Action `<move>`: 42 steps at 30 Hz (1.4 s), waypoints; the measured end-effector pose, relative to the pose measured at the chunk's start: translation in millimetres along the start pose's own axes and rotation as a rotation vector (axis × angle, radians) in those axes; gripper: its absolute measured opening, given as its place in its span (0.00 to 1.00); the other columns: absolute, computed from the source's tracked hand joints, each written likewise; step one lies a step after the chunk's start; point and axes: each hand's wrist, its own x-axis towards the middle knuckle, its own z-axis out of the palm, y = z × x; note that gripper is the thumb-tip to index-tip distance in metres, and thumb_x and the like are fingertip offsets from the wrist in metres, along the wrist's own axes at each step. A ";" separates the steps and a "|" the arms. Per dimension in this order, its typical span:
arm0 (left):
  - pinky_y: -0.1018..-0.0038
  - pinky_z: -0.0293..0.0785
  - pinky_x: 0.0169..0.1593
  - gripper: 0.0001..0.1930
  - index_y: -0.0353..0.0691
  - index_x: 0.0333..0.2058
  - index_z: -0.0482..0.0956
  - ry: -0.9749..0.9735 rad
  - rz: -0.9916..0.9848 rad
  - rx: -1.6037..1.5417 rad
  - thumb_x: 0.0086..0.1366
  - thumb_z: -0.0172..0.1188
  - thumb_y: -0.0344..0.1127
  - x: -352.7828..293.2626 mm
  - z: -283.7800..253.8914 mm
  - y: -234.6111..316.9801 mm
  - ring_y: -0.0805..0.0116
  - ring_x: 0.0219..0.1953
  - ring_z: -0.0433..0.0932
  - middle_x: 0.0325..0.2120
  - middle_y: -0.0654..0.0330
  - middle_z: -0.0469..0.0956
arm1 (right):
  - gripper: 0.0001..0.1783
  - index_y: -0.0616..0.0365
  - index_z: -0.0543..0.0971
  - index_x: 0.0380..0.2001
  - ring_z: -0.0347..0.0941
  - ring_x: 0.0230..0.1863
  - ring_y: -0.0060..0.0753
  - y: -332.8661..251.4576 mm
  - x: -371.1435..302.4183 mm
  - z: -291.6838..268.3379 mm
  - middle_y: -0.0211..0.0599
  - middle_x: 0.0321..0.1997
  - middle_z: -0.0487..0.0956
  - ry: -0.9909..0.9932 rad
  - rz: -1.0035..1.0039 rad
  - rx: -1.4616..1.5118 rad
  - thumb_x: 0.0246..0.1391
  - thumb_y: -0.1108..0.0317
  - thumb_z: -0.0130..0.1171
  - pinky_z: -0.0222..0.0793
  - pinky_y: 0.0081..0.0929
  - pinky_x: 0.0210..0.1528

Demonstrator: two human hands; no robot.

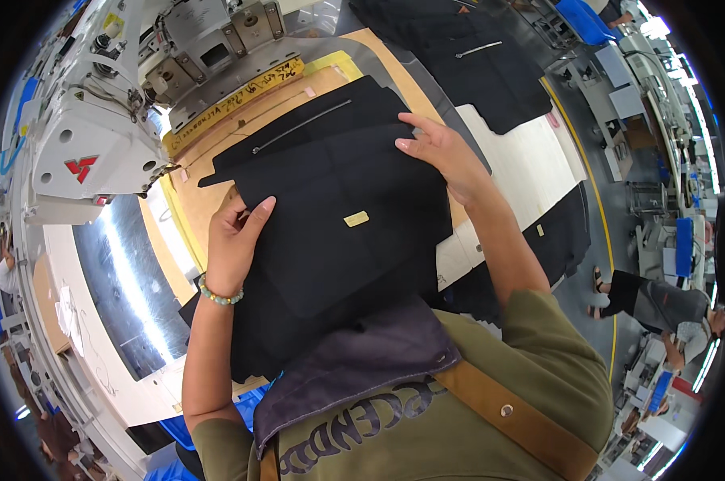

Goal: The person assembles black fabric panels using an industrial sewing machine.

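A black fabric panel (pixel 338 180) with a small piece of yellow tape (pixel 356 218) on its face is held up in front of me. My left hand (pixel 234 240) grips its left edge, thumb on top and the other fingers curled behind. At the upper right corner, my right hand (pixel 446 156) has its thumb over the edge, with some fingertips hidden by the cloth. Just beyond lies another black fabric piece (pixel 362 98) with a silver zipper (pixel 302 127), resting on a tan template board (pixel 198 172) with yellow edging.
A white sewing machine head (pixel 90 152) stands at the upper left, close to my left hand. More black panels (pixel 482 72) lie at the far right, one with a zipper. Below the machine is a shiny metal plate (pixel 126 289). A person (pixel 659 305) is in the aisle at right.
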 end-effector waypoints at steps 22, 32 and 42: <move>0.79 0.76 0.56 0.14 0.31 0.56 0.84 -0.031 0.054 0.118 0.78 0.63 0.32 8.6 -1.3 -12.1 0.80 0.49 0.80 0.49 0.64 0.86 | 0.23 0.58 0.80 0.63 0.67 0.38 0.09 -16.8 -16.3 9.1 0.19 0.38 0.71 0.070 -0.310 -0.286 0.65 0.78 0.66 0.66 0.12 0.43; 0.70 0.79 0.56 0.18 0.32 0.63 0.79 -0.119 0.123 0.203 0.81 0.54 0.35 -5.3 -33.4 4.4 0.65 0.55 0.84 0.54 0.53 0.84 | 0.39 0.65 0.70 0.74 0.54 0.84 0.38 -54.2 -130.5 -202.3 0.45 0.81 0.65 0.754 -0.716 -0.100 0.58 0.78 0.63 0.50 0.36 0.83; 0.72 0.76 0.60 0.19 0.30 0.63 0.79 -0.119 0.057 0.179 0.82 0.55 0.35 1.2 -59.4 -16.2 0.67 0.56 0.82 0.54 0.53 0.84 | 0.38 0.64 0.66 0.76 0.52 0.84 0.43 255.8 -293.7 -360.1 0.46 0.84 0.60 1.264 -0.119 0.088 0.61 0.82 0.55 0.45 0.36 0.84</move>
